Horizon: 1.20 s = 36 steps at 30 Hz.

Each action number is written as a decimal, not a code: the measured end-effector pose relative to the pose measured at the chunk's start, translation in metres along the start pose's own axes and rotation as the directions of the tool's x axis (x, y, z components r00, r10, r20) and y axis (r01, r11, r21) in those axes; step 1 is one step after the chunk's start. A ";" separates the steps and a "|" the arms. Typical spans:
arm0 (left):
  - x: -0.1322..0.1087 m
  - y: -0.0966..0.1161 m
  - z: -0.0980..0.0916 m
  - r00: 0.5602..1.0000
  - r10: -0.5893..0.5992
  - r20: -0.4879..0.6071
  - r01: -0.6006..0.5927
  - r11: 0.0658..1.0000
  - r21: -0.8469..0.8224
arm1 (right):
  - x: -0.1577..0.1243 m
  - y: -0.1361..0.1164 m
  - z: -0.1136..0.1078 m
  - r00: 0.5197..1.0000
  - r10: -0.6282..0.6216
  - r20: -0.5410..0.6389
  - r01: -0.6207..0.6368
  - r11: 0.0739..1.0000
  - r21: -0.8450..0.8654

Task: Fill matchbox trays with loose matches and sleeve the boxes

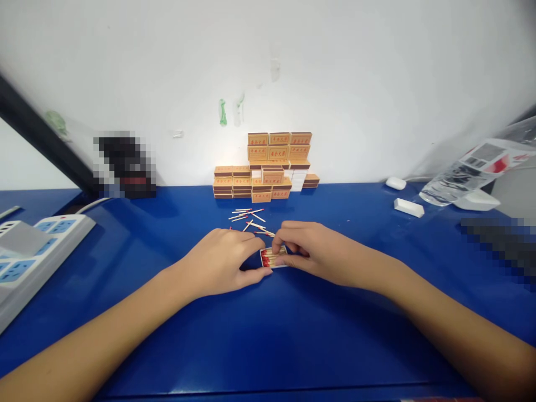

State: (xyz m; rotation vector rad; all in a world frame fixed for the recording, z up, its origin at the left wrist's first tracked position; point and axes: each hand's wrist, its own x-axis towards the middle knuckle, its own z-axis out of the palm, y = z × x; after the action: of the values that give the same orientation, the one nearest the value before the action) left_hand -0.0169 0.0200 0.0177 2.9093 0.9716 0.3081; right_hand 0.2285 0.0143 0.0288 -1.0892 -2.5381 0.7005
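A small open matchbox tray [274,267] lies flat on the blue tabletop, with red-headed matches [268,257] lined up in it, heads to the left. My left hand [224,262] curves around the tray's left end, thumb at the near corner and index finger at the far one. Over the right half of the tray is my right hand [304,245], its bent index finger and thumb closed on the matches inside. Its other fingers are curled. Just beyond the hands, several loose matches [247,214] lie scattered, some partly hidden by the fingers.
Stacked matchboxes [278,152] stand against the wall behind the loose matches. A power strip [62,234] sits at the left. Toward the right are a white block [408,207], a small white rounded case [396,183] and a clear plastic package [456,173].
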 end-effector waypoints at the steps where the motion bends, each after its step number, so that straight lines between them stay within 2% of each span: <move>1: 0.000 0.000 0.000 1.000 -0.002 0.003 0.002 1.000 0.001 | 0.000 0.000 0.000 1.000 -0.005 0.003 0.005 1.000 -0.002; 13: 0.001 0.001 0.000 1.000 -0.014 0.022 0.014 1.000 0.003 | -0.004 0.001 0.001 0.998 0.025 0.053 -0.027 0.998 0.048; 25: 0.001 0.002 0.000 1.000 -0.016 0.016 0.016 1.000 0.007 | -0.004 -0.004 -0.001 0.994 0.079 0.080 -0.080 0.997 0.009; 27: 0.001 0.002 -0.001 1.000 -0.014 0.016 0.013 1.000 0.010 | -0.003 -0.002 -0.003 0.996 0.084 0.039 -0.084 0.996 0.008; 32: 0.002 0.002 -0.002 1.000 -0.013 0.010 0.013 1.000 0.004 | 0.003 0.019 -0.002 0.975 0.118 -0.190 -0.139 0.985 -0.105; 36: 0.002 0.003 -0.002 1.000 -0.009 0.005 0.009 1.000 0.011 | 0.008 0.032 0.001 0.969 0.147 -0.201 -0.182 0.969 -0.168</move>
State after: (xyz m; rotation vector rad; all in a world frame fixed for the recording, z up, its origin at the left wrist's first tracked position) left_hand -0.0145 0.0190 0.0200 2.9132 0.9890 0.2962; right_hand 0.2421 0.0391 0.0111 -1.3726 -2.4078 0.3833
